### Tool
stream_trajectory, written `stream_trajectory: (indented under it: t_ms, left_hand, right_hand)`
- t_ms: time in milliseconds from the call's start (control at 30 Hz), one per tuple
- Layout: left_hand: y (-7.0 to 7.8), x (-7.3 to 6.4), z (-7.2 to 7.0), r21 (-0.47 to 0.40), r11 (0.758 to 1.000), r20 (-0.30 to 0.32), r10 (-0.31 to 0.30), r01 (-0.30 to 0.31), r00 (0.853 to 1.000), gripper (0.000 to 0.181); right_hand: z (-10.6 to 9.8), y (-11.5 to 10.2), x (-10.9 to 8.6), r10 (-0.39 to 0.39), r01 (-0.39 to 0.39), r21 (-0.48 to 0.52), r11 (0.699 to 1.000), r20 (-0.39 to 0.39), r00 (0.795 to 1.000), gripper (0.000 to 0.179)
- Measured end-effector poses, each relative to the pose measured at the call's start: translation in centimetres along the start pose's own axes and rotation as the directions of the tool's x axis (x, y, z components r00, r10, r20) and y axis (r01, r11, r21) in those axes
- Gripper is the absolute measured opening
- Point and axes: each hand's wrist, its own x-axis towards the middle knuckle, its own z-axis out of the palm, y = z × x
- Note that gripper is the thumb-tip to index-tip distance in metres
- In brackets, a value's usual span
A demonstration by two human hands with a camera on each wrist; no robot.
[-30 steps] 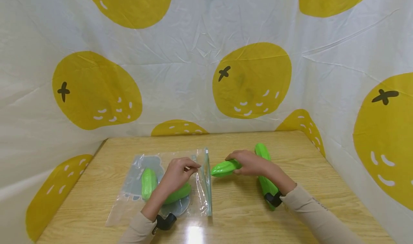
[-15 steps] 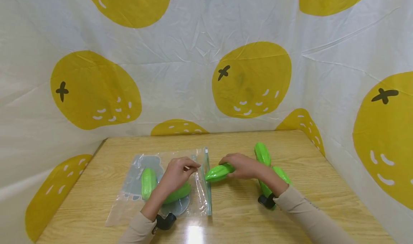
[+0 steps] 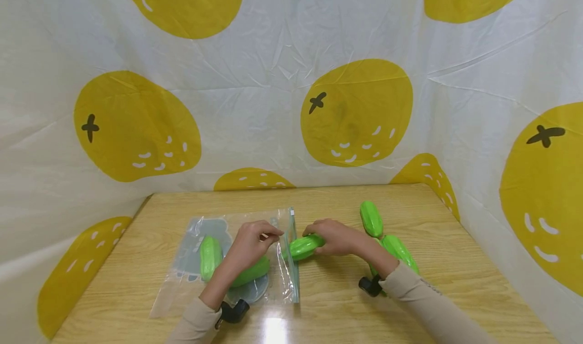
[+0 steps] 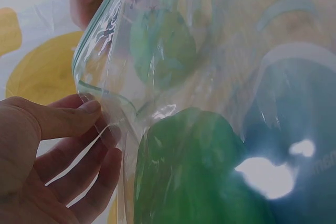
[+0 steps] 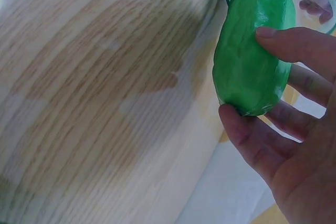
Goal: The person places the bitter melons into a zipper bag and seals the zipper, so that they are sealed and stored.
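A clear zip bag (image 3: 170, 298) with a blue-grey print lies flat, its mouth facing right. Inside it are two green toy cucumbers, one upright in the head view (image 3: 210, 258) and one partly behind my left wrist (image 3: 252, 273). My left hand (image 3: 251, 240) pinches the bag's film near the mouth, thumb against finger in the left wrist view (image 4: 58, 150). With thumb and fingers my right hand (image 3: 334, 237) holds another toy cucumber (image 3: 304, 247) by its rear end. That cucumber's front tip passes the zip edge (image 4: 86, 40) into the mouth.
On the right side of the wooden table (image 3: 337, 303) lie more toy cucumbers: one at the back (image 3: 371, 218), one slanting in front (image 3: 400, 252), and one mostly hidden under my right forearm. A patterned cloth (image 3: 255, 131) hangs around the back and sides.
My right hand has moved left, bringing the held cucumber from just outside the bag to inside its mouth. My left hand stays put. More of the cucumbers on the right has come into view.
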Motion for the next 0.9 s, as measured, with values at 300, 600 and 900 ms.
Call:
stream_trajectory:
  t_ms: [300, 600, 900]
  left_hand:
    - [0.0, 0.0, 0.0, 0.001, 1.0, 0.002, 0.0, 0.0, 1.0, 0.015]
    - [0.1, 0.0, 0.1, -0.002, 1.0, 0.01, -0.018, 0.018, 1.0, 0.014]
    - [-0.1, 0.0, 0.1, -0.007, 1.0, 0.006, -0.014, 0.014, 1.0, 0.015]
  right_hand:
    - [0.4, 0.0, 0.1, -0.004, 0.004, 0.016, 1.0, 0.015, 1.0, 0.045]
    - [0.4, -0.2, 0.2, -0.051, 0.051, 0.052, 0.997, 0.0, 0.999, 0.044]
    - [1.1, -0.5, 0.3, -0.034, 0.034, 0.156, 0.987, -0.003, 0.999, 0.041]
